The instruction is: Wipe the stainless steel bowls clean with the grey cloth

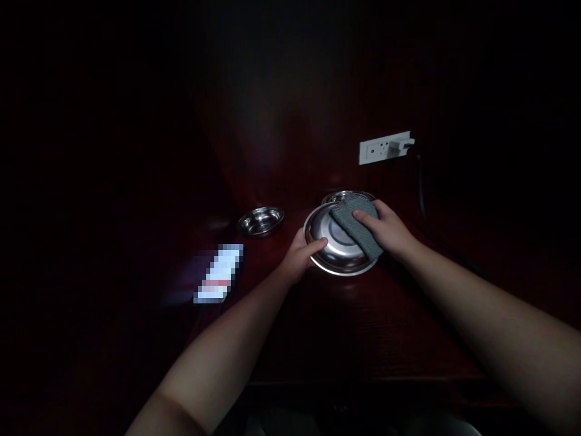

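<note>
A shiny steel bowl [333, 245] is held tilted above the dark red table, its inside facing me. My left hand [300, 255] grips its left rim, thumb over the edge and fingers hidden beneath. Against the bowl's right side, my right hand [385, 227] presses a folded grey-green cloth [358, 227], with the thumb on top of it. The cloth covers part of the bowl's inside and rim. Just behind sits another steel bowl [333, 197], partly hidden by the held bowl and the cloth.
A smaller steel bowl [261, 221] rests on the table to the left. Nearer me lies a lit phone [220, 275], its screen blurred. On the back wall is a white power socket [374, 150] with a plug; a dark cable [420, 188] hangs to its right.
</note>
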Tool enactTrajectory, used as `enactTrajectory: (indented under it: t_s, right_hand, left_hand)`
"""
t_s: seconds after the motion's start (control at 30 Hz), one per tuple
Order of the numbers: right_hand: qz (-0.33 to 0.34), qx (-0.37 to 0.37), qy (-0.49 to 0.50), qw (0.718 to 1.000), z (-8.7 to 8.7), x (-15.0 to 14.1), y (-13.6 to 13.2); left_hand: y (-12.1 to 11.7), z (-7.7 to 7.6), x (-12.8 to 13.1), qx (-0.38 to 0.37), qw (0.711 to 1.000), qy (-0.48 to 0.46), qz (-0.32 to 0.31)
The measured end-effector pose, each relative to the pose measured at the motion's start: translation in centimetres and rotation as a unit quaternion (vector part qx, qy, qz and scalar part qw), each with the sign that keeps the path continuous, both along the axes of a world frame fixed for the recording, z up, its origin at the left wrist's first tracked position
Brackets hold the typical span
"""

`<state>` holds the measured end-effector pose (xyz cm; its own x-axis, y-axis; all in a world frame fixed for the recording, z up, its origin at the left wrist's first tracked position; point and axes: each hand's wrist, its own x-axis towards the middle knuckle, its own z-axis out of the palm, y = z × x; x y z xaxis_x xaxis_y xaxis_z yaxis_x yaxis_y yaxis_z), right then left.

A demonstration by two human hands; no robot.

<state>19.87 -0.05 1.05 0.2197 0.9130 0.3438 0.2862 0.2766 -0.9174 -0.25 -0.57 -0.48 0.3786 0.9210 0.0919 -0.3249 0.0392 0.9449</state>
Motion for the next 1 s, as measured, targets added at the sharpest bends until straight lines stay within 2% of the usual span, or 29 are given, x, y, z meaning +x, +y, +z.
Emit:
enactTrajectory:
  t_s: [0.23, 0.43, 1.0]
  right_hand:
    - [0.013, 0.002, 0.02, 1.0, 0.04, -0.11, -0.08]
    - [0.02, 0.035, 0.01, 0.999, 0.06, -0.09, -0.15]
    - [0.03, 0.033, -0.021, 0.999, 0.4, 0.02, -0.34]
  left_hand:
    - [0.14, -0.08, -0.02, -0.005, 1.0, 0.006, 0.004]
    - [0.34, -0.1, -0.04, 0.014, 1.0, -0.007, 0.007]
    - [0.42, -0.22, -0.06, 0.024, 1.0, -0.01, 0.012]
